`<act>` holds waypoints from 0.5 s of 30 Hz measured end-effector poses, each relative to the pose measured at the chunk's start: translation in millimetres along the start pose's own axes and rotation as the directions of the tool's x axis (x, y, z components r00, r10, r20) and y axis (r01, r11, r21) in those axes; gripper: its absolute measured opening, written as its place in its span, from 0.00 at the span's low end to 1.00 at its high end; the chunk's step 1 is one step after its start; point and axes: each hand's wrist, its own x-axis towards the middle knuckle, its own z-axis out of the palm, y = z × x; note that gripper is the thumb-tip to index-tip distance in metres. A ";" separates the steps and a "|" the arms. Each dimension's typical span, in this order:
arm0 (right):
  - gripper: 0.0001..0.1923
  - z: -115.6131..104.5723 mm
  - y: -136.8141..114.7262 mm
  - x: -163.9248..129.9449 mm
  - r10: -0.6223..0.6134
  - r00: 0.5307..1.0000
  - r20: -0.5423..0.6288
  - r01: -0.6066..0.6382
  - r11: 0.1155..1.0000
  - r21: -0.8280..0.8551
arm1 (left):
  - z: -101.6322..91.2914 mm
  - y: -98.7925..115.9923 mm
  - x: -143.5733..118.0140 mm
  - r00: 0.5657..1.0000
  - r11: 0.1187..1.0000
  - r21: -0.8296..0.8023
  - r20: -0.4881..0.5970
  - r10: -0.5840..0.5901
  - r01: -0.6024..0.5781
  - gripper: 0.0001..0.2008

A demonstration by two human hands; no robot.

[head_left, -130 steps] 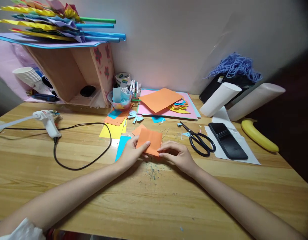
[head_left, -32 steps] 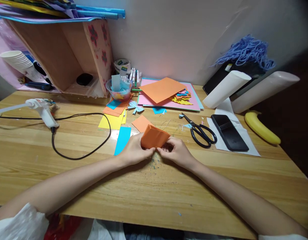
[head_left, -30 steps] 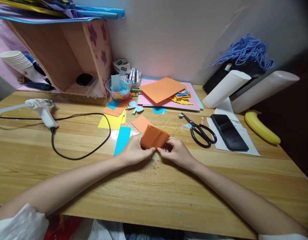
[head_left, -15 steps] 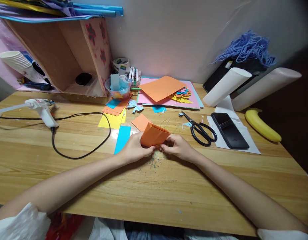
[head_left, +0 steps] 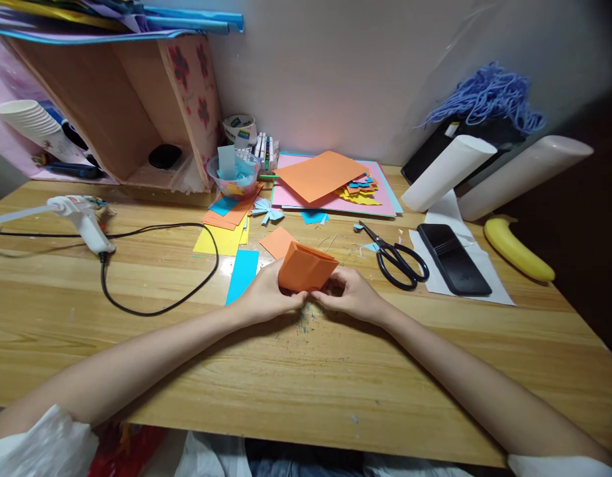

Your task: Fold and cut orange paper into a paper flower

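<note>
Between both hands, a folded piece of orange paper [head_left: 308,266] is held up just above the table, its layered edge facing up. My left hand [head_left: 266,293] grips its left side and lower edge, with the thumb along the bottom. My right hand [head_left: 350,291] pinches the lower right corner; its fingertips are partly hidden behind the paper. Close to the left hand lies a blue paper strip [head_left: 242,275]. An orange paper piece [head_left: 276,242] rests just beyond the folded one. Black-handled scissors [head_left: 396,260] lie to the right, apart from my right hand.
A white glue gun [head_left: 82,222] with a looping black cord stands at the left. Yellow paper [head_left: 219,240] and a plastic cup of scraps [head_left: 234,175] sit behind. On the right are a black phone [head_left: 454,258], a banana [head_left: 517,248] and a white roll [head_left: 450,173].
My right thumb has shifted slightly left along the bottom of the folded orange paper. Both hands keep hold of it, and the view has moved a little.
</note>
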 end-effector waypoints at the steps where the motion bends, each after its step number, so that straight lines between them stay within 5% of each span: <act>1: 0.08 0.3 0.0 -0.3 0.002 1.000 0.008 -0.002 1.000 -0.006 | 0.1 -0.2 -0.2 1.000 1.000 -0.004 0.017 -0.003 0.003 0.12; 15: 0.06 -0.9 1.1 -1.0 0.010 1.000 0.022 -0.010 1.000 0.010 | 2.6 -0.8 -1.0 1.000 0.999 -0.047 -0.003 0.017 -0.017 0.13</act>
